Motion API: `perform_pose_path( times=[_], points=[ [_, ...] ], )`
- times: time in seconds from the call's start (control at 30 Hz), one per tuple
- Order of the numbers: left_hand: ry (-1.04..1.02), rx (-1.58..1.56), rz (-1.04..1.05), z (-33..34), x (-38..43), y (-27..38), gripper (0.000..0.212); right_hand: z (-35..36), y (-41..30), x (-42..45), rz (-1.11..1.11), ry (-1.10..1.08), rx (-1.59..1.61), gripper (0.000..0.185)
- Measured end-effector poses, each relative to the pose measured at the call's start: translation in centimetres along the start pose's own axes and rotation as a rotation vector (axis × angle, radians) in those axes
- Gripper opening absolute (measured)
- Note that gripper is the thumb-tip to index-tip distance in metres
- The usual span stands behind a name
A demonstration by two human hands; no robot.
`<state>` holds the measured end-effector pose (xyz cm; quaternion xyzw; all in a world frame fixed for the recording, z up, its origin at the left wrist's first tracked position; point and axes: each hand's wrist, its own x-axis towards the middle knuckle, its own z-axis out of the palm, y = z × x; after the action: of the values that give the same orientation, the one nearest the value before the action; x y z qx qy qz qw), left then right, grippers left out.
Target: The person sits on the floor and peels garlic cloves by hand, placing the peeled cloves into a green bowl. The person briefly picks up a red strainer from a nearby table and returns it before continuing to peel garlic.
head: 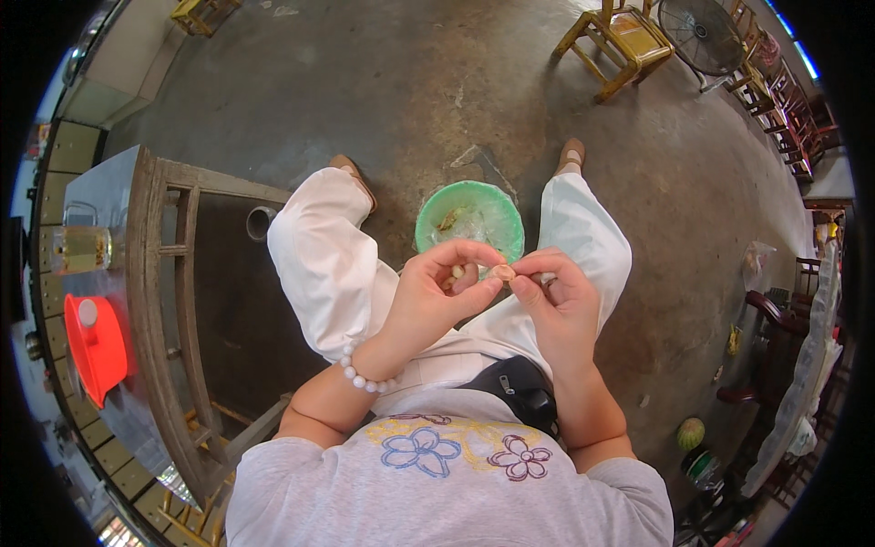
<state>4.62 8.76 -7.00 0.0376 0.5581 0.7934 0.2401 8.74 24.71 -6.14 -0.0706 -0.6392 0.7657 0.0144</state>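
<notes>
A small pinkish-tan piece, apparently a garlic clove, is pinched between the fingertips of both hands. My left hand also keeps several pale peeled cloves against its curled fingers. On the other side my right hand grips the clove with thumb and forefinger. Something whitish shows among its bent fingers, too small to name. Just beyond the hands, on the floor between my feet, stands a green plastic bin. Its thin clear liner holds some brownish and yellowish scraps.
At left is a wooden-framed table with a red plastic basket and a glass jug of pale yellow liquid. A wooden stool and a fan stand far right. A round green melon lies on the floor.
</notes>
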Motion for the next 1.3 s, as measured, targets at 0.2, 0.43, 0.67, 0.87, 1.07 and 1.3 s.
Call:
perform_pose_path(
  times=[0.2, 0.43, 0.67, 0.87, 1.07, 1.3],
  points=[
    [-0.110, -0.299, -0.234, -0.5, 0.1, 0.2, 0.016, -0.8, 0.6, 0.4, 0.093, -0.091, 0.143, 0.012],
    [-0.243, -0.617, -0.359, -1.4, 0.3, -0.6, 0.012, -0.1, -0.1, 1.5, 0.306, -0.138, 0.670, 0.021],
    [-0.095, -0.403, -0.186, -1.2, 0.1, 0.2, 0.018, 0.2, -1.0, 1.0, 0.190, -0.100, 0.347, 0.012],
    [0.018, -0.154, -0.051, -0.8, -0.2, 1.0, 0.027, 1.0, -1.2, 0.5, 0.040, -0.054, 0.139, 0.016],
    [0.029, 0.027, 0.036, -0.9, -0.7, 0.9, 0.030, 1.4, -1.0, 0.5, -0.144, -0.010, -0.135, 0.018],
    [-0.018, 0.136, 0.025, -1.5, -0.6, 1.6, 0.025, 1.3, -0.7, 0.7, -0.288, -0.003, -0.241, 0.019]
  ],
)
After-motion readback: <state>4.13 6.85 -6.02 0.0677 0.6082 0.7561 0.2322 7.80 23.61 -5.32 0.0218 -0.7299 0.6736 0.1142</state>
